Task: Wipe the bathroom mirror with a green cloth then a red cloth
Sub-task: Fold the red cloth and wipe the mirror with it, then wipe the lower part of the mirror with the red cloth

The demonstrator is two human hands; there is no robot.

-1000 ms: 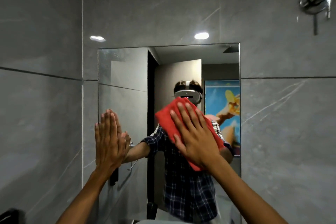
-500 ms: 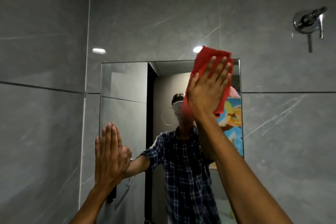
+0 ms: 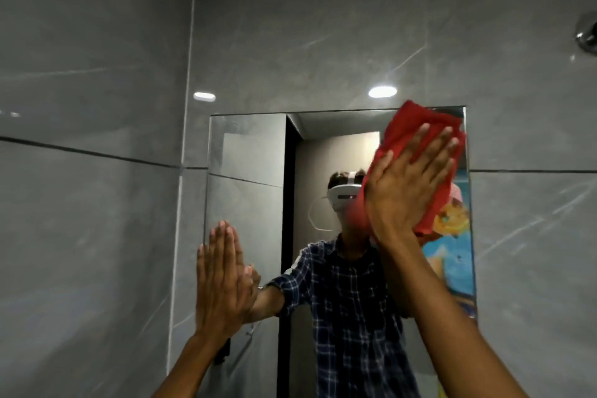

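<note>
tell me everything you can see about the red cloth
The red cloth is a soft, crumpled fabric rag, bright red, with no pattern showing. It is spread flat against the upper right corner of the frameless rectangular wall mirror, its top edge poking slightly above the mirror's top edge. The right hand presses it to the glass with open palm and spread fingers, covering its middle; folds show above the fingertips and a bunched corner hangs below the palm's right side. Nothing else touches it.
</note>
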